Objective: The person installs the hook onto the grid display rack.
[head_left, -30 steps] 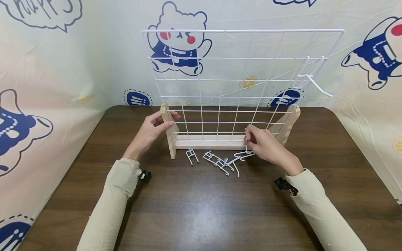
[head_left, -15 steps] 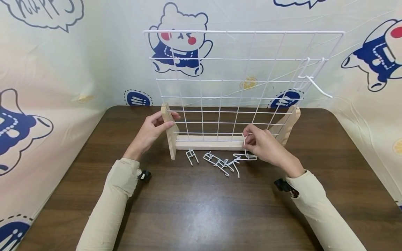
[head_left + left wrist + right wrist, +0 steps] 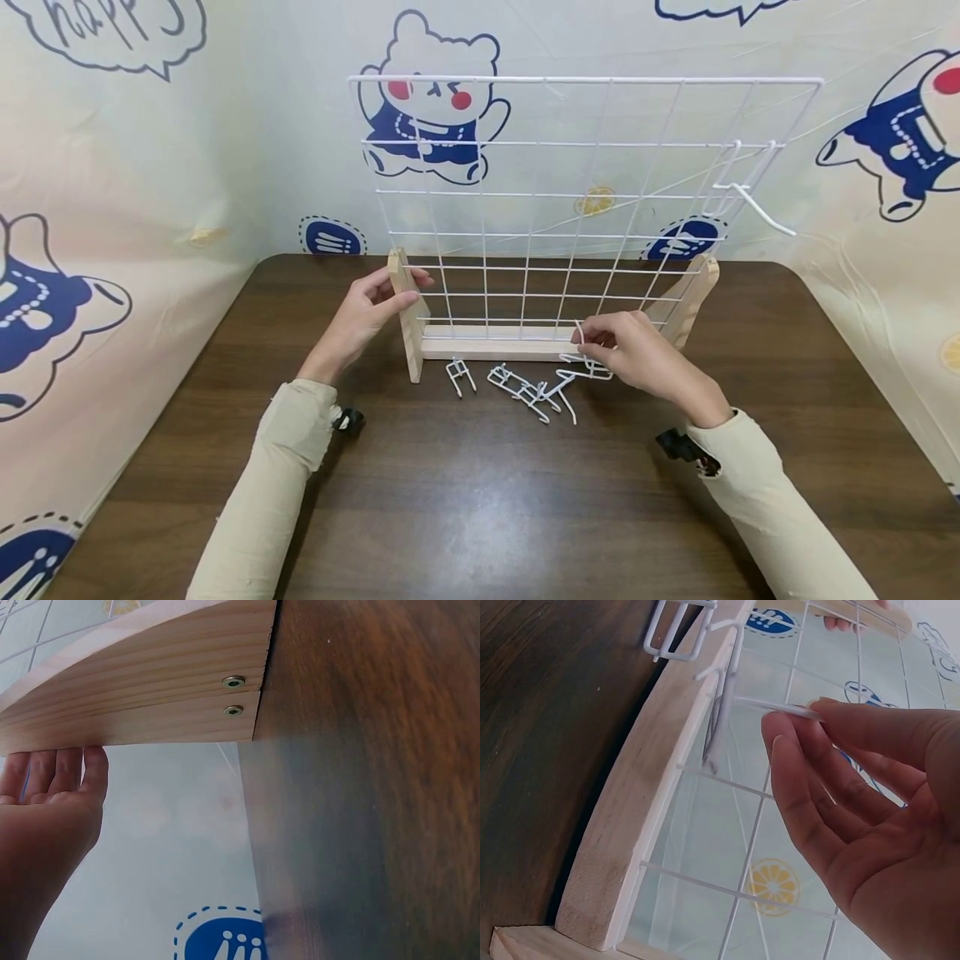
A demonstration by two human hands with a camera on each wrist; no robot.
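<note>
A white wire grid panel (image 3: 528,196) stands in a wooden base with two side legs. My left hand (image 3: 354,321) holds the left wooden leg (image 3: 409,321), thumb in front and fingers behind; the left wrist view shows fingertips along the leg's (image 3: 150,682) edge. My right hand (image 3: 641,354) pinches the prong of a white wire hook (image 3: 721,712) between thumb and fingers, in front of the grid's lower right part. The hook's wire frame points away from the fingertips, low by the base bar. Another white hook (image 3: 761,212) hangs at the grid's upper right.
Several loose white wire hooks (image 3: 517,388) lie tangled on the brown table (image 3: 480,500) before the base bar (image 3: 495,348). One separate hook (image 3: 460,377) lies to their left. A printed curtain (image 3: 247,125) stands behind and at both sides.
My right hand has lowered slightly, and the hook in it has tilted, its prong end shifting left. My left hand stays on the wooden leg. The view has shifted a little.
</note>
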